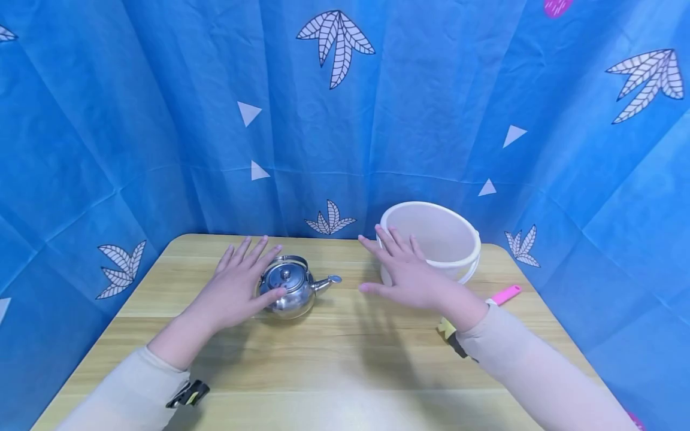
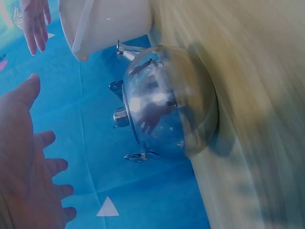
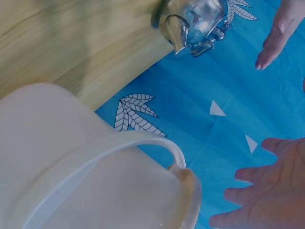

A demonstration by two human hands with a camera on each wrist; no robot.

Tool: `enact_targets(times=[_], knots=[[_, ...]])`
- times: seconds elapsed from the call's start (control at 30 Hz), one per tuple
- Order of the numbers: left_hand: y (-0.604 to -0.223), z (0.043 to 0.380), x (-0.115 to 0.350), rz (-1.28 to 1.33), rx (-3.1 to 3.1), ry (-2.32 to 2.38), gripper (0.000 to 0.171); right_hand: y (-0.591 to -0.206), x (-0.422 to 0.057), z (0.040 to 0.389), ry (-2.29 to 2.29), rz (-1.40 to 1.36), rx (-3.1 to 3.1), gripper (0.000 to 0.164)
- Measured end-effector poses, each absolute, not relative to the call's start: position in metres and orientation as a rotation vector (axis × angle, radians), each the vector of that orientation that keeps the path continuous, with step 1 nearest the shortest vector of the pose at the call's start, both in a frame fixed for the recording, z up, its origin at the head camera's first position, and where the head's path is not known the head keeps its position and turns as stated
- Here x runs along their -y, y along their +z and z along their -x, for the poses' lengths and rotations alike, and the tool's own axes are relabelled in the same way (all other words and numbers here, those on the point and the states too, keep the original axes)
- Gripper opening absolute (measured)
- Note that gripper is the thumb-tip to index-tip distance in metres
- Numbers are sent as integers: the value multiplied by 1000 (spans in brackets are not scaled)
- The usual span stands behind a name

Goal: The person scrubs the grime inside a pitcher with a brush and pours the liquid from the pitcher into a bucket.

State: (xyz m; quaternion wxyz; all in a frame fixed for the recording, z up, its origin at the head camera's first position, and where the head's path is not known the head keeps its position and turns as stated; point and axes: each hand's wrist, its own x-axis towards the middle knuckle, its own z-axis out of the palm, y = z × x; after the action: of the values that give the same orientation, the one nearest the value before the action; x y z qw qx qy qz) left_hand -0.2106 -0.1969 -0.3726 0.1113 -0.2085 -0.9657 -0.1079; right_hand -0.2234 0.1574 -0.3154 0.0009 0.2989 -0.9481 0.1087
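A shiny metal teapot [image 1: 293,296] stands upright on the table, its lid on and its spout pointing right. My left hand [image 1: 234,290] hovers beside and over its left side, fingers spread and holding nothing; the left wrist view shows a gap between this hand and the teapot [image 2: 167,102]. To the right stands a white bucket [image 1: 431,233], its handle hanging down on the right side. My right hand [image 1: 409,275] is held in front of the bucket, fingers spread with nothing in them. In the right wrist view the bucket [image 3: 109,176] fills the lower left, apart from the fingers.
Behind my right forearm lies a tool with a pink handle [image 1: 505,295] and a yellowish end [image 1: 446,328], its middle hidden by the arm. The wooden table [image 1: 323,371] ends at a blue patterned curtain [image 1: 334,143] that wraps around the back and sides.
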Motion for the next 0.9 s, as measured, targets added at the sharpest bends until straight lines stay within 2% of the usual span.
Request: enact_targets(times=[0.4,0.9], knots=[[-381,209,201,628,2800,-375,83,-323,-147,222,319,-961,2961,91],[-393,211,206,588,2784,-446,79,-328,-134,222,353,-972,2969,87]])
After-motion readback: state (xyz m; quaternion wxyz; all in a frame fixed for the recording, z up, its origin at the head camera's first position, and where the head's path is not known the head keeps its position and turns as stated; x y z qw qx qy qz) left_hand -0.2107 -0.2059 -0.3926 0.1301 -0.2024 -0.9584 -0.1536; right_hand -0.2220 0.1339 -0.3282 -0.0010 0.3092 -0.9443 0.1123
